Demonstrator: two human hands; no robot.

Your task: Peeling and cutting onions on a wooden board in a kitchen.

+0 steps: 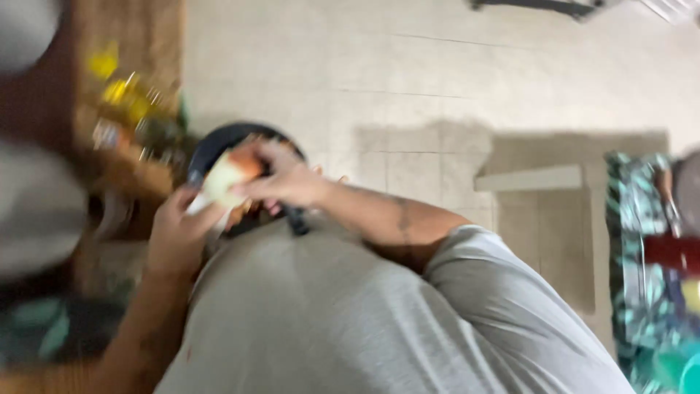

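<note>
Both hands together on a pale, orange-topped lump (pixel 227 175), left hand (pixel 177 235) gripping below, right hand (pixel 286 179) clamped over it, above the dark round pan (pixel 219 142); blurry.

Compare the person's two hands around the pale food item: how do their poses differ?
The right hand lies over the top of the pale food item, fingers curled across it, while the left hand supports it from below. The right hand's forearm comes in from the right; the left hand's forearm rises from the lower left. Both touch the item above a dark round pan. Blur hides finer detail.
</note>
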